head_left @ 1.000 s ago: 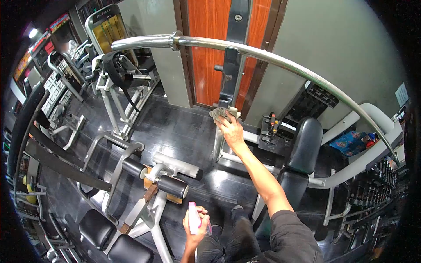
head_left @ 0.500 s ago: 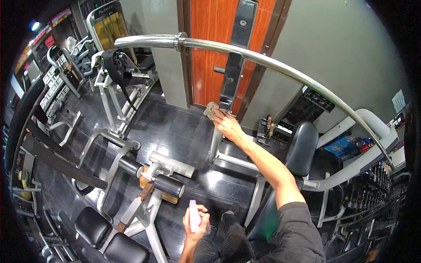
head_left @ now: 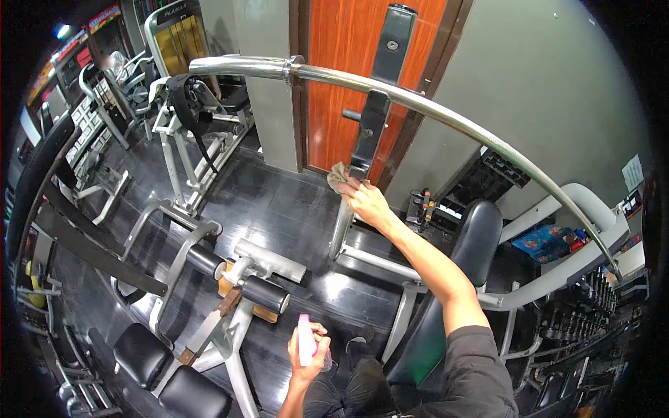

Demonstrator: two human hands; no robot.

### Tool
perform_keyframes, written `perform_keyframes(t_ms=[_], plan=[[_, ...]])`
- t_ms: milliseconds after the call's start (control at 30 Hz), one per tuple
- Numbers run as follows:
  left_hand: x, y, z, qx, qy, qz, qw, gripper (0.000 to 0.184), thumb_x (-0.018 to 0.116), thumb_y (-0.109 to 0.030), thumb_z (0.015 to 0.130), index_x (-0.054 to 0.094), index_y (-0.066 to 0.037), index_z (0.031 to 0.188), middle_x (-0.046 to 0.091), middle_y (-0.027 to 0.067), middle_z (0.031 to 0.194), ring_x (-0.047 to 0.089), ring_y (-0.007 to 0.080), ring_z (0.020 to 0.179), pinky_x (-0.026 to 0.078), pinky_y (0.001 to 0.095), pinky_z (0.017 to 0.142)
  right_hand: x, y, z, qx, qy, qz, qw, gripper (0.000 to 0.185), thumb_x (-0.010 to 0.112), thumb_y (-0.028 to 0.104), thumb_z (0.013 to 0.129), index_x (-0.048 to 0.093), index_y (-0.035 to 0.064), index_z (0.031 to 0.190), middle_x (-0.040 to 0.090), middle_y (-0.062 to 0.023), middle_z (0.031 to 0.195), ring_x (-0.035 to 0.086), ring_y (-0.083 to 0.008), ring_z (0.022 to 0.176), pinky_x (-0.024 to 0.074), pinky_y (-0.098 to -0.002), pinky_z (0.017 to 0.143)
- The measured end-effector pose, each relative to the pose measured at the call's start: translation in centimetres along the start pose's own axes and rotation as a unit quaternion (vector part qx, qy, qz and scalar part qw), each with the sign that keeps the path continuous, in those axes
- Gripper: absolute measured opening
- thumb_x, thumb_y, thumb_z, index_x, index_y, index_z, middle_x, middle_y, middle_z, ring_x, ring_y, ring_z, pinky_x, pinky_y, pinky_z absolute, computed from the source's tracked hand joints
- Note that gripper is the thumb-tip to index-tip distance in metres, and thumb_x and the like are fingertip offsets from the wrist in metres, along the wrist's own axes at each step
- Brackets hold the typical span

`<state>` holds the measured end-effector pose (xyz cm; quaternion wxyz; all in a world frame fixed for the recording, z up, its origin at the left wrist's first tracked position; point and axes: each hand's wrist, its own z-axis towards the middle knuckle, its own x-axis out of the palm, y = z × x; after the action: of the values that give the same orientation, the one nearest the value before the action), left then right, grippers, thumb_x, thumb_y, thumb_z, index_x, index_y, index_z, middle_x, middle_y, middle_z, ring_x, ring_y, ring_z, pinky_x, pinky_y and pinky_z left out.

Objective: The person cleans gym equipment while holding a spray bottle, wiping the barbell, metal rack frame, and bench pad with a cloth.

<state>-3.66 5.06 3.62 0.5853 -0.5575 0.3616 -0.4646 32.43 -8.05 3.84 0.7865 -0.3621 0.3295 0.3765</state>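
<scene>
My right hand [head_left: 368, 207] reaches forward with its fingers closed on a greyish-tan cloth [head_left: 339, 179]. The cloth is at the lower end of a dark upright post [head_left: 369, 132] on a weight bench; part of the contact is hidden by the fingers. Close to my body, my left hand [head_left: 310, 352] is wrapped round a spray bottle [head_left: 304, 341] with a pink and white top. The bottle's lower part is mostly hidden by the hand.
A curved metal barbell [head_left: 418, 102] crosses in front of me. A padded black bench [head_left: 425, 334] stands at my right, a leg machine with rollers [head_left: 265, 294] at my left. Behind the post is a wooden door [head_left: 334, 125]. Dumbbells [head_left: 592, 299] sit far right.
The view has shifted slightly. My right hand and the cloth have barely moved against the post's lower end. My left hand still holds the spray bottle.
</scene>
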Motion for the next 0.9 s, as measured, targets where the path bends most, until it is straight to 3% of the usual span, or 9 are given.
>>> perform_keyframes(t_ms=[200,267,333,400,467,533,600,733,900], plan=[[0.8,-3.1,0.0,0.005,-0.009,-0.026,1.000,0.023,0.069,0.000,0.075,0.054,0.000,0.093,0.063,0.0096,0.083,0.059,0.0104,0.062,0.049,0.0253,0.060,3.4,1.7,-3.2,0.161,0.013,0.174,0.971,0.012,0.058,0.008,0.080,0.067,0.0033,0.084,0.059,-0.0043,0.111,0.053,-0.0216,0.114,0.0457,-0.0321,0.096],[0.3,-3.9,-0.5,0.009,0.003,-0.027,1.000,0.024,0.069,0.000,0.075,0.054,-0.001,0.094,0.063,0.0092,0.084,0.059,0.0095,0.061,0.049,0.0248,0.060,10.0,2.6,-8.1,0.404,0.072,0.654,0.635,0.021,0.056,0.001,0.079,0.066,0.0034,0.097,0.062,-0.0065,0.112,0.059,-0.0191,0.106,0.0478,-0.0286,0.090],[-0.3,-4.8,-1.1,0.026,0.008,-0.014,1.000,0.023,0.069,-0.001,0.076,0.054,-0.001,0.094,0.063,0.0084,0.085,0.058,0.0091,0.061,0.048,0.0245,0.060,3.2,5.4,-8.4,0.441,0.036,0.584,0.680,0.034,0.055,-0.005,0.079,0.063,0.0043,0.110,0.064,-0.0080,0.111,0.061,-0.0167,0.101,0.0476,-0.0256,0.087],[-0.8,-5.5,-1.9,-0.019,-0.004,-0.054,0.998,0.023,0.069,-0.001,0.077,0.054,-0.001,0.094,0.063,0.0078,0.087,0.057,0.0088,0.061,0.048,0.0241,0.060,-3.1,8.7,-8.6,0.580,-0.015,0.570,0.582,0.045,0.056,-0.004,0.080,0.056,0.0071,0.124,0.064,-0.0069,0.111,0.060,-0.0177,0.102,0.0503,-0.0291,0.085],[-1.3,-6.5,-2.4,-0.015,-0.005,-0.046,0.999,0.024,0.069,-0.002,0.078,0.054,-0.001,0.096,0.062,0.0071,0.088,0.057,0.0082,0.065,0.048,0.0235,0.061,-7.5,12.0,-9.5,0.587,-0.228,0.704,0.328,0.041,0.059,-0.001,0.081,0.056,0.0078,0.121,0.065,-0.0051,0.104,0.062,-0.0177,0.098,0.0529,-0.0336,0.081],[-1.8,-6.8,-2.7,-0.026,0.009,-0.067,0.997,0.025,0.069,-0.002,0.078,0.053,-0.001,0.097,0.062,0.0070,0.088,0.057,0.0080,0.065,0.048,0.0234,0.061,-9.7,13.3,-13.1,0.615,-0.212,0.747,0.136,0.032,0.058,0.007,0.085,0.055,0.0087,0.116,0.065,-0.0043,0.100,0.063,-0.0176,0.094,0.0545,-0.0373,0.077],[-2.1,-7.2,-3.0,-0.012,0.029,-0.044,0.999,0.025,0.068,-0.001,0.079,0.053,-0.001,0.098,0.062,0.0074,0.088,0.057,0.0084,0.063,0.048,0.0234,0.060,-12.7,15.1,-15.0,0.616,-0.251,0.747,0.029,0.022,0.058,0.018,0.088,0.056,0.0094,0.108,0.064,-0.0036,0.095,0.063,-0.0182,0.089,0.0548,-0.0361,0.074],[-1.3,-8.6,-2.2,-0.008,0.064,-0.081,0.995,0.024,0.066,-0.001,0.081,0.051,0.001,0.100,0.060,0.0091,0.089,0.058,0.0093,0.062,0.049,0.0233,0.057,-17.6,17.0,-15.8,0.546,-0.329,0.769,0.040,0.049,0.056,0.034,0.087,0.048,0.0088,0.128,0.056,-0.0086,0.126,0.052,-0.0238,0.117,0.0369,-0.0412,0.104],[0.8,-9.2,0.2,-0.023,0.144,-0.074,0.987,0.024,0.065,-0.003,0.082,0.051,0.001,0.102,0.060,0.0077,0.088,0.058,0.0085,0.061,0.048,0.0229,0.057,-20.1,15.7,-16.2,0.553,-0.359,0.747,0.084,0.047,0.053,0.039,0.086,0.053,0.0110,0.123,0.058,-0.0085,0.121,0.055,-0.0267,0.112,0.0399,-0.0503,0.101]])
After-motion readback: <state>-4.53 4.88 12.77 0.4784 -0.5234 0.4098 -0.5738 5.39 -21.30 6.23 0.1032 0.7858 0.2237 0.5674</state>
